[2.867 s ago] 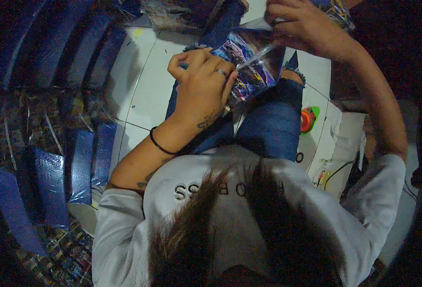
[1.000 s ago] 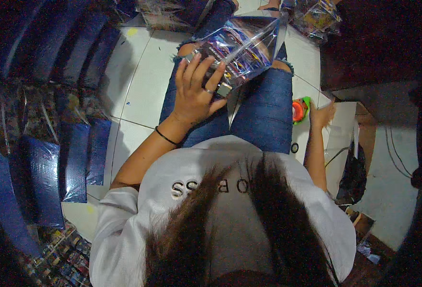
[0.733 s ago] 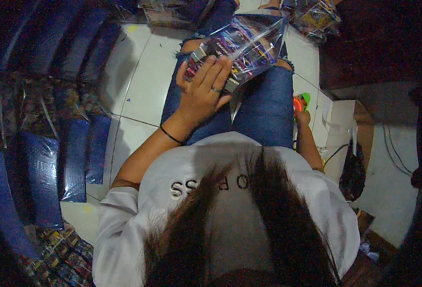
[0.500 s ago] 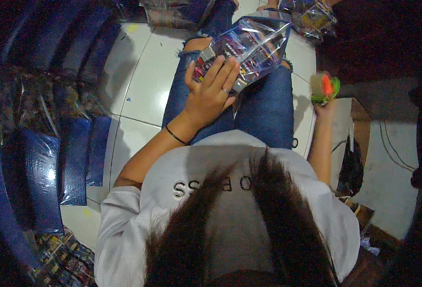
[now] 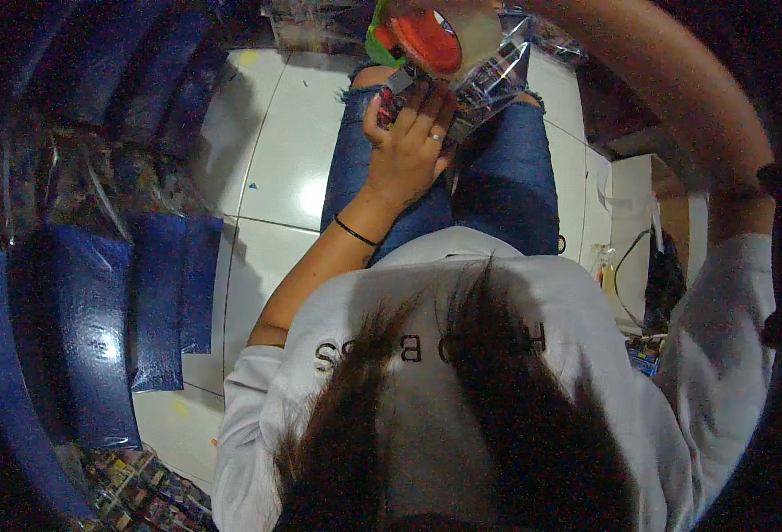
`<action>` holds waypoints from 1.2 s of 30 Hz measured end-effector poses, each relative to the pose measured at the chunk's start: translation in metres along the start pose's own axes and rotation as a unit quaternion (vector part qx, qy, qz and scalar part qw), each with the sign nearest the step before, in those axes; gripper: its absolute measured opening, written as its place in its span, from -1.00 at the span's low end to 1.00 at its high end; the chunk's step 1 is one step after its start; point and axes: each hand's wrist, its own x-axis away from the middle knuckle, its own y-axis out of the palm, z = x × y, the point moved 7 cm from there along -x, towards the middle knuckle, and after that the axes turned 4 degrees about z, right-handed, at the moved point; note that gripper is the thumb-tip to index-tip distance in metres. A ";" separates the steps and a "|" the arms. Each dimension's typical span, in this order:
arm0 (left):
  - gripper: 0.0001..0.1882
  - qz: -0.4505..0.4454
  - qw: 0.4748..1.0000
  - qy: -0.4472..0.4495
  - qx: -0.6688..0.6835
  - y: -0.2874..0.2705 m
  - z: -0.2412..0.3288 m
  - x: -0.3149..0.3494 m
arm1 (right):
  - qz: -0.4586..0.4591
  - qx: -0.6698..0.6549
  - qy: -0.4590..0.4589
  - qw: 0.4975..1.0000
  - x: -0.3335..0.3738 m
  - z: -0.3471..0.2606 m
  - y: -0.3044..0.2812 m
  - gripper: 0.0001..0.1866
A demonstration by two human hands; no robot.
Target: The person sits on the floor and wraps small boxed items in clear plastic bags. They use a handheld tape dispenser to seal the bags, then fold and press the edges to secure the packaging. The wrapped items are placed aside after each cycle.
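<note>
White shirt (image 5: 577, 306), torn blue jeans (image 5: 506, 195)

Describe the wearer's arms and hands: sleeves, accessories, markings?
Both arms: short white sleeves, left and right, bare forearms. Left hand: silver-coloured ring on one finger, thin black band above the wrist, small dark markings by the wrist. Right hand is out of frame; no accessories visible on that forearm.

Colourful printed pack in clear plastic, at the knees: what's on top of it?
The ringed left hand lies on the pack, at its near end. A red-and-green tape dispenser with a pale roll overlaps it in view; contact unclear. What they cover is hidden.
</note>
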 end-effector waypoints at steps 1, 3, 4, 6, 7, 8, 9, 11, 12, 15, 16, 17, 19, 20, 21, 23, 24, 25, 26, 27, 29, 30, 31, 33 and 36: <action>-0.14 -0.006 1.000 0.004 0.003 0.001 0.000 0.001 | -0.012 0.031 -0.018 0.999 -0.008 0.000 0.007 -0.61; -0.18 -0.020 1.000 0.007 0.007 0.004 0.001 0.003 | -0.023 0.034 -0.023 0.999 -0.019 0.006 0.022 -0.61; -0.20 -0.028 1.000 0.009 0.008 0.006 0.001 0.003 | -0.022 0.038 -0.025 0.999 -0.020 0.010 0.028 -0.61; -0.28 -0.007 1.000 0.013 0.004 0.005 0.001 0.003 | -0.003 0.038 -0.024 0.999 -0.015 0.018 0.038 -0.60; -0.34 0.023 1.000 0.018 0.000 0.002 0.001 0.003 | 0.015 0.038 -0.021 0.999 -0.009 0.022 0.040 -0.59; -0.39 0.046 0.999 0.024 -0.005 0.000 0.000 0.002 | 0.043 0.032 -0.012 0.999 0.002 0.025 0.040 -0.58; -0.42 0.055 0.998 0.017 0.021 -0.001 -0.002 0.002 | 0.079 0.023 -0.001 0.997 0.015 0.026 0.037 -0.58; -0.48 0.061 0.996 0.004 0.066 0.000 -0.008 0.001 | 0.165 -0.006 0.026 0.986 0.050 0.023 0.027 -0.56; -0.47 0.032 0.997 0.006 0.066 0.004 -0.010 0.001 | 0.219 -0.027 0.033 0.975 0.071 0.020 0.019 -0.55; -0.43 -0.014 0.999 0.009 0.046 0.008 -0.012 0.003 | 0.297 -0.110 0.071 0.946 0.137 0.003 0.020 -0.51; -0.40 -0.007 0.999 0.004 0.049 0.006 -0.012 0.003 | 0.269 -0.149 0.103 0.946 0.156 -0.001 0.031 -0.46; -0.37 0.000 0.999 -0.001 0.053 0.004 -0.012 0.003 | 0.270 -0.185 0.103 0.939 0.178 -0.008 0.040 -0.40; -0.33 0.019 0.999 0.016 0.040 0.000 -0.008 0.001 | 0.302 -0.184 0.125 0.927 0.211 -0.021 0.060 -0.45; -0.31 0.032 0.999 0.020 0.033 -0.003 -0.007 0.000 | 0.336 -0.181 0.119 0.917 0.225 -0.028 0.066 -0.47; -0.19 0.042 0.999 0.023 0.025 -0.005 -0.005 -0.001 | 0.323 -0.197 0.139 0.915 0.238 -0.029 0.076 -0.46; -0.16 0.042 0.999 -0.004 0.031 -0.005 -0.009 -0.003 | 0.296 -0.229 0.188 0.908 0.261 -0.034 0.094 -0.42; -0.14 0.037 0.998 -0.022 0.034 -0.004 -0.013 -0.004 | 0.305 -0.247 0.179 0.902 0.270 -0.038 0.098 -0.41; -0.16 0.047 0.998 -0.013 0.047 -0.005 -0.011 -0.004 | 0.323 -0.267 0.171 0.891 0.278 -0.042 0.102 -0.40; -0.16 0.052 0.998 -0.007 0.044 -0.005 -0.010 -0.004 | 0.360 -0.285 0.149 0.876 0.284 -0.044 0.102 -0.39; -0.16 0.054 0.998 -0.006 0.040 -0.005 -0.010 -0.003 | 0.361 -0.276 0.160 0.876 0.287 -0.045 0.108 -0.37; -0.16 0.047 0.998 -0.007 0.032 -0.003 -0.009 -0.003 | 0.272 -0.265 0.201 0.903 0.276 -0.042 0.133 -0.32; -0.16 0.038 0.999 -0.010 0.025 -0.003 -0.009 -0.003 | 0.240 -0.250 0.191 0.919 0.266 -0.044 0.142 -0.31; -0.16 0.038 0.999 -0.025 0.019 -0.003 -0.011 -0.004 | 0.249 -0.230 0.163 0.927 0.256 -0.045 0.144 -0.33; -0.17 0.033 0.999 -0.014 0.004 -0.006 -0.010 -0.008 | 0.223 -0.228 0.174 0.932 0.233 -0.040 0.151 -0.40; -0.17 0.046 0.998 -0.032 -0.015 -0.015 -0.017 -0.018 | 0.001 -0.182 0.174 0.968 0.200 -0.048 0.166 -0.61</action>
